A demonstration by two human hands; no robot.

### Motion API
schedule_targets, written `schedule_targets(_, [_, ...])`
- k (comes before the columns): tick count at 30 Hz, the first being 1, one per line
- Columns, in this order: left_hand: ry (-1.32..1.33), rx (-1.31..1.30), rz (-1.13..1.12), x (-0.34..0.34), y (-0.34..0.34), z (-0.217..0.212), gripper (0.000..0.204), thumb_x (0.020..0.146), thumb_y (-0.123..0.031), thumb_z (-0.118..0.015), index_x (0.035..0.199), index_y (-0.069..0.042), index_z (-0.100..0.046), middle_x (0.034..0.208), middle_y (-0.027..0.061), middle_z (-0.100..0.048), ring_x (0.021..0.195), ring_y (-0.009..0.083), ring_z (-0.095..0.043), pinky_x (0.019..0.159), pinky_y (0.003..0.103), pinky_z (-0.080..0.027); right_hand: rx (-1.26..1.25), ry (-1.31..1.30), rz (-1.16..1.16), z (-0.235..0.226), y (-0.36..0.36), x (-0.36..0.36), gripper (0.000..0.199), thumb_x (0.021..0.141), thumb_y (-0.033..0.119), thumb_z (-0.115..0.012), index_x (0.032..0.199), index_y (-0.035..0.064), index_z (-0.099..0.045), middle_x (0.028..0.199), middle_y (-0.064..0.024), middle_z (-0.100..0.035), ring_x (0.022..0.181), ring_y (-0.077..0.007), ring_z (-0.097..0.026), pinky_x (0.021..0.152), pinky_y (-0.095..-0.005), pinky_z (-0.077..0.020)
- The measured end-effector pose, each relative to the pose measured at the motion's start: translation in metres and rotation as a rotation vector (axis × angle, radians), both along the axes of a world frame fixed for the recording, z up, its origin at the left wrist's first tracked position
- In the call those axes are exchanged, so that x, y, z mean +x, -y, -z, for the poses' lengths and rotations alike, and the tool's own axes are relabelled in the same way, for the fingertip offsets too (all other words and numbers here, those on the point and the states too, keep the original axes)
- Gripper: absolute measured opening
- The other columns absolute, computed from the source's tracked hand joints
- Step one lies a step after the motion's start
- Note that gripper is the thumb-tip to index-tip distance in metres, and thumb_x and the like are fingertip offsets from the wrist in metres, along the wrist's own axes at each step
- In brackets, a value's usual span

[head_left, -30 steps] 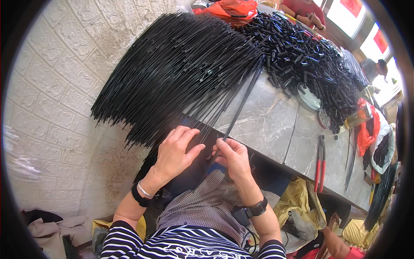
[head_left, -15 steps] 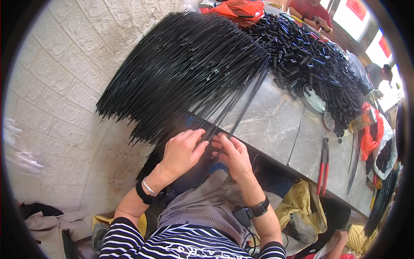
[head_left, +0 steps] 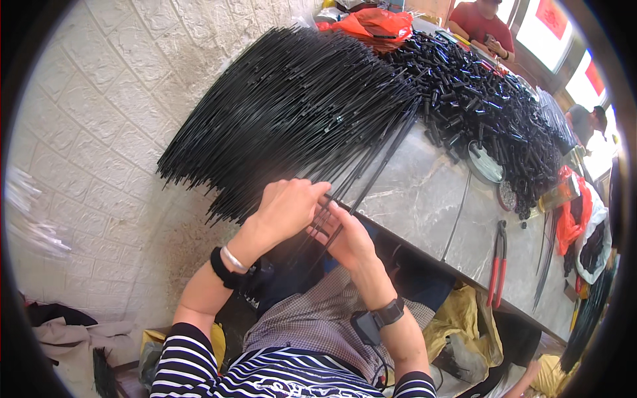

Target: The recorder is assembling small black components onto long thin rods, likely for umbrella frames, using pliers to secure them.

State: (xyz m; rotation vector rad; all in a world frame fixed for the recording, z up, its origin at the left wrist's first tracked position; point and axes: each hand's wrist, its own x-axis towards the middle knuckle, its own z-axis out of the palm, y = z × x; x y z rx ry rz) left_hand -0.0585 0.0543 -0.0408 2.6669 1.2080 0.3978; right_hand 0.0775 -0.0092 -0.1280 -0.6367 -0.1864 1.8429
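Note:
A thick pile of long, thin black rods (head_left: 285,113) covers the left part of the grey table (head_left: 405,192) and overhangs its near edge. Several rods stick out from the pile toward me, and their near ends pass between my hands. My left hand (head_left: 288,211) closes its fingertips on these rods from above. Below and to the right, my right hand (head_left: 352,242) has its fingers curled under the same rods, with the thumb raised beside them. The left hand's own fingers hide part of its grip.
Short black tubes (head_left: 478,99) are heaped at the back right, beside a small dish (head_left: 486,161). Red-handled pliers (head_left: 497,265) lie near the table's right edge. A red bag (head_left: 377,28) sits behind the rods. A person in red (head_left: 481,26) sits across the table. A white brick-patterned wall (head_left: 113,132) stands left.
My left hand has moved up and right, its fingers closing over the rods. My right hand has turned, its palm more under them. The whole view has shifted slightly.

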Motion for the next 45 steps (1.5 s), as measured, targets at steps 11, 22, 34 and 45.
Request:
schedule_targets(11, [-0.17,-0.003,0.026,0.01,-0.035,0.013,0.022,0.085,-0.015,-0.056,0.101,-0.013,-0.071,0.08,0.0157,-0.069,0.077,0.0331,-0.068,0.067,0.044,-0.055,0.003,0.035,-0.024,-0.001,0.0,0.005,0.017,0.095,0.02,-0.057,0.109,0.0099,-0.059,0.097,-0.0004,-0.063,0.097,-0.0174,-0.062,0.085,-0.0383,-0.0505])
schedule_targets(22, [-0.417,0.09,-0.001,0.069,-0.062,0.0,0.028,0.081,-0.03,-0.067,0.081,-0.002,-0.071,0.073,0.0186,-0.068,0.071,0.0363,-0.069,0.064,0.044,-0.055,0.041,0.032,0.024,-0.034,0.012,0.028,0.027,0.095,0.028,-0.059,0.106,0.0031,-0.054,0.098,-0.0087,-0.063,0.098,-0.0282,-0.065,0.084,-0.0489,-0.0554])
schedule_targets(34, [-0.214,0.508,0.153,0.145,-0.14,0.039,0.083,0.081,-0.052,-0.063,0.149,-0.017,-0.031,0.158,0.0075,-0.019,0.146,0.0275,-0.013,0.116,0.056,-0.008,0.199,0.211,0.023,-0.132,0.032,0.102,0.026,0.095,0.013,-0.053,0.116,0.001,-0.045,0.083,-0.0016,-0.052,0.055,-0.0073,-0.045,0.051,-0.0262,-0.0449])
schedule_targets(45, [-0.289,0.524,0.025,0.149,-0.152,0.043,0.067,0.091,-0.049,-0.051,0.149,-0.022,-0.032,0.155,0.0052,-0.026,0.144,0.0272,-0.019,0.115,0.056,-0.011,0.285,-0.337,-0.001,-0.194,0.04,0.234,0.036,0.102,0.011,-0.026,0.125,-0.0139,-0.039,0.08,-0.0024,-0.042,0.049,-0.0031,-0.043,0.037,-0.0202,-0.0425])
